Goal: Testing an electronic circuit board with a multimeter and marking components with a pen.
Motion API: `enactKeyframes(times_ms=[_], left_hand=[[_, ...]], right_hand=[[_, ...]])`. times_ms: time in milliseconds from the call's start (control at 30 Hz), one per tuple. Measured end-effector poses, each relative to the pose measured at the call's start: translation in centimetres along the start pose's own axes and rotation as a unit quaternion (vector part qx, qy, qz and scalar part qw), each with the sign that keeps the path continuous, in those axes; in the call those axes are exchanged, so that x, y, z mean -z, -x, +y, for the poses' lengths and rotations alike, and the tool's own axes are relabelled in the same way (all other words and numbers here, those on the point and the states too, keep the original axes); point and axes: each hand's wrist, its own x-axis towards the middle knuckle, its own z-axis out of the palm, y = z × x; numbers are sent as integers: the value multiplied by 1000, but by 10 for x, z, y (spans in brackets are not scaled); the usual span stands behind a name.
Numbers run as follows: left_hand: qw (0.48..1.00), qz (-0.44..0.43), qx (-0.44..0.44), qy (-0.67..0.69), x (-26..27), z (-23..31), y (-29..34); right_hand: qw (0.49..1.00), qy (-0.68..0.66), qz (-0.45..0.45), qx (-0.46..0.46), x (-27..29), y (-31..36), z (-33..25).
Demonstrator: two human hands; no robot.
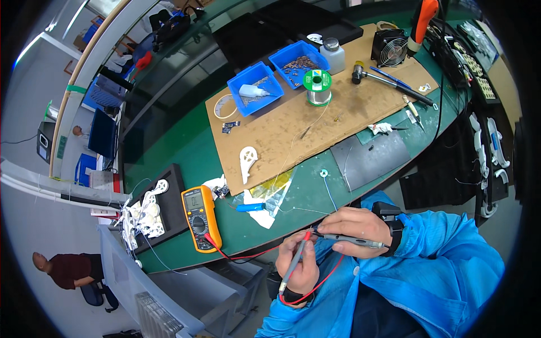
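1. I see most of all the bench (307, 174), its smooth green top bowed by the lens, sweeping from 8 o'clock round to 2 o'clock.
2. Toward 1 o'clock on it lies a cardboard sheet (270, 152), flat, tan, marked with dark smudges.
3. At 8 o'clock I have the multimeter (198, 218): a boxy orange-yellow plastic case with rounded corners, a grey display at its top and a round black dial below.
4. The right hand (359, 228), at 4 o'clock, has its fingers narrowed around a slim grey-and-black probe (356, 240) that lies nearly level.
5. The left hand (301, 262), toward 5 o'clock, pinches a grey probe (291, 269) with a red front end, tilted steeply. Both tips converge between the hands; what they touch there is too small for me to tell.
6. A glossy, flexible red lead (330, 274) loops below the left hand.
7. Toward 1 o'clock, a solder spool (318, 90) stands on the cardboard, silvery windings under a green flange.
8. At 7 o'clock lies a smooth blue cylinder (250, 208).
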Motion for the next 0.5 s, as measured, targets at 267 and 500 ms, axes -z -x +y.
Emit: enactKeyframes(times_ms=[267, 500], left_hand=[[999, 33, 3, 14, -4, -2, 6], [999, 40, -18, -22, -4, -1, 8]], right_hand=[[999, -30, 26, 6, -1, 1, -9], [1000, -3, -8, 1, -6, 2, -10]])
